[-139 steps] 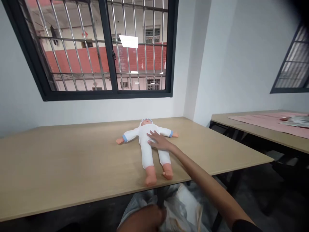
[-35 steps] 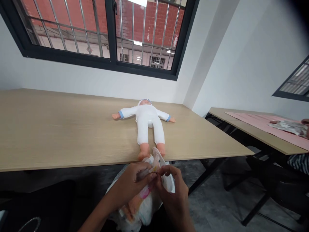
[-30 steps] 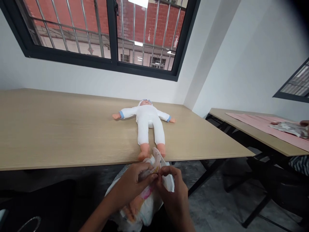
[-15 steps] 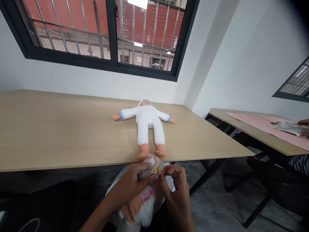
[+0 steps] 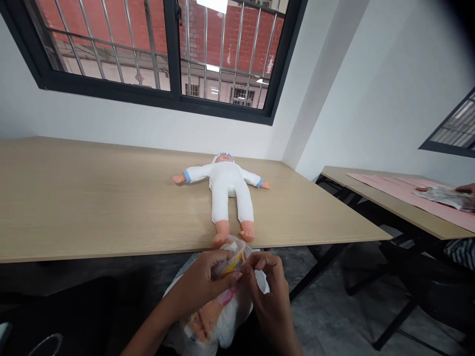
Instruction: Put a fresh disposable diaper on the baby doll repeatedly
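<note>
Both hands meet below the near edge of the table [image 5: 92, 207], over a crinkled plastic packet [image 5: 218, 309] with pink and orange print. Left hand [image 5: 208, 282]: fingers curled and pinched on the packet's upper end. Right hand [image 5: 269, 291]: thumb and forefinger drawn together at the packet's top, touching the left fingertips; whether they actually grip the plastic cannot be told.

Compared with half a second ago, the bunched top of the packet sits a little lower between the fingers and a yellow patch now shows there, while the right hand has edged slightly downward. Judged from this, the fingers are working at the top of the packet, which does not appear open.

The packet is held off the table, in front of the person's lap. Its long axis runs from lower left to upper right, with the pinched end pointing up toward the doll's [image 5: 226, 190] feet.

The doll lies face up on the table, arms spread, head toward the window [image 5: 166, 49], feet at the near edge.

On the table to the right [image 5: 374, 195], a pink cloth [image 5: 393, 188] lies under another person's hand [image 5: 465, 188].
</note>
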The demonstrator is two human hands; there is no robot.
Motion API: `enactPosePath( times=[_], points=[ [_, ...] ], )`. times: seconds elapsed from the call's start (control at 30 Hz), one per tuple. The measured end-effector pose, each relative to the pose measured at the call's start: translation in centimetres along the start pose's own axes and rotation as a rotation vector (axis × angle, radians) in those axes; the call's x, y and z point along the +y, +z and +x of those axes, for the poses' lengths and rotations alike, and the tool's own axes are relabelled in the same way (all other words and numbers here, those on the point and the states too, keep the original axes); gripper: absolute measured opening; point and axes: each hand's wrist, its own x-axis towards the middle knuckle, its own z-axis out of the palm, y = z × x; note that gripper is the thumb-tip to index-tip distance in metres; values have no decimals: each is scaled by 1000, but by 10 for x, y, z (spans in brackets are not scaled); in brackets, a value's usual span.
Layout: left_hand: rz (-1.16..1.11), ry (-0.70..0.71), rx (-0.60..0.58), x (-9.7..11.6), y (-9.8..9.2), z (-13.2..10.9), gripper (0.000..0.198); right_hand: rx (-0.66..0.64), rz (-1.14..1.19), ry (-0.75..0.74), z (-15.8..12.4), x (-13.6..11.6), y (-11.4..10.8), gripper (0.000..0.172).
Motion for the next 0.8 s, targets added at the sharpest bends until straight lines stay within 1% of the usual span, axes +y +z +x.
enactPosePath(
  times=[0.13,0.27,0.4,0.53,0.67,0.8],
  points=[
    [-18,-12,-4,-4,1,0,34,9,-4,-22,1,2,0,14],
    [-22,-30,32,-6,2,1,38,4,-3,-49,2,1,-2,13],
    [-39,-5,43,-2,1,1,40,-31,-32,-99,2,-1,-3,11],
    [-6,-18,49,-3,-2,1,41,-68,-63,-126,0,0,-3,12],
    [-21,-12,56,-5,-2,0,42,-92,-72,-144,-1,1,-4,14],
    [-10,-12,77,-2,-1,-1,42,-106,-39,-130,-1,0,-3,15]
  ],
)
